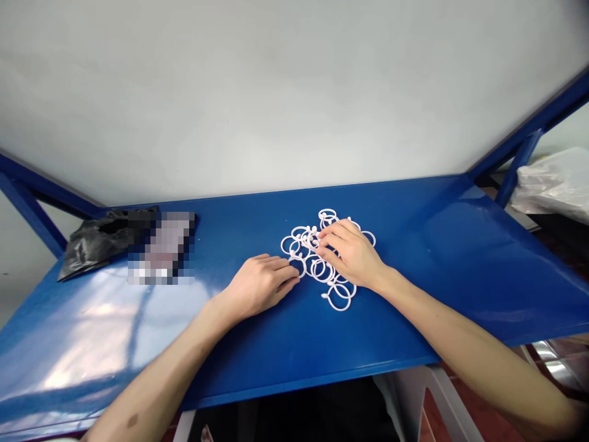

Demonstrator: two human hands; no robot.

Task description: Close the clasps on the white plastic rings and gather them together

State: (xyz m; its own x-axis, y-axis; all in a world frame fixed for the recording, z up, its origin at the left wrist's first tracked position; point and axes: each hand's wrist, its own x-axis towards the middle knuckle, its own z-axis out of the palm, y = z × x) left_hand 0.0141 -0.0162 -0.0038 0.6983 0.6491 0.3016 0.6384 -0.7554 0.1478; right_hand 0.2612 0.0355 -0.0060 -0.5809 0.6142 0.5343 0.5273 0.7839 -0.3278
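Note:
A loose pile of several white plastic rings (pixel 324 296) with small ball-like ends lies on the blue table (pixel 257 362), many overlapping. At the pile's left edge, my left hand (pixel 264 282) has its fingers drawn together on one white ring (pixel 305 268), whose left side is hidden behind the fingertips. Over the upper right of the pile rests my right hand (pixel 352 253), its fingers curved and apart. Those fingertips touch the rings beneath, and the palm hides part of the pile.
A black plastic bag (pixel 87 248) lies at the table's left, beside a pixelated flat object (pixel 165 242). Behind the table rises a pale wall (pixel 276 92), with blue metal braces at both sides. A clear plastic bag (pixel 556 184) is at the far right, beyond the table.

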